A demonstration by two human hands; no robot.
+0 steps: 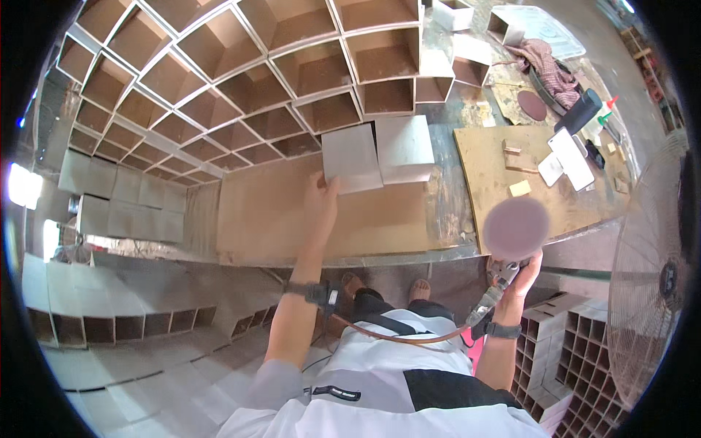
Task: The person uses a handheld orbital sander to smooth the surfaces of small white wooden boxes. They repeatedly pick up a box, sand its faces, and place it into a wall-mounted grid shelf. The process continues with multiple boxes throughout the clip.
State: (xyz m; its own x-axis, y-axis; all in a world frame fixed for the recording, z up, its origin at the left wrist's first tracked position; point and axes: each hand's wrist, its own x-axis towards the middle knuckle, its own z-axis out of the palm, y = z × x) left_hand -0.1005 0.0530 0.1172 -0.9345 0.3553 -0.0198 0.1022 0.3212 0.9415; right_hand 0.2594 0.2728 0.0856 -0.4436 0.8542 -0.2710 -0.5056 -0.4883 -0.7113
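My left hand (323, 198) grips the near left corner of a grey-white box (352, 159) on the workbench. Right beside that box stands a second grey-white box (404, 148), with a narrow dark gap between them. In my right hand (524, 276) is an air-powered disc sander (516, 228), its round mauve pad facing up over the bench's front edge. A brown hose (409, 339) runs from the tool's lower end across my body. The sander's pad is apart from both boxes.
Stacked open boxes (285, 73) form a wall at the back left. A wooden board (475, 168) at the right carries a white phone-like device (571, 159) and small blocks. A loose sanding disc (531, 106) lies behind it. A caged fan (650, 277) stands far right.
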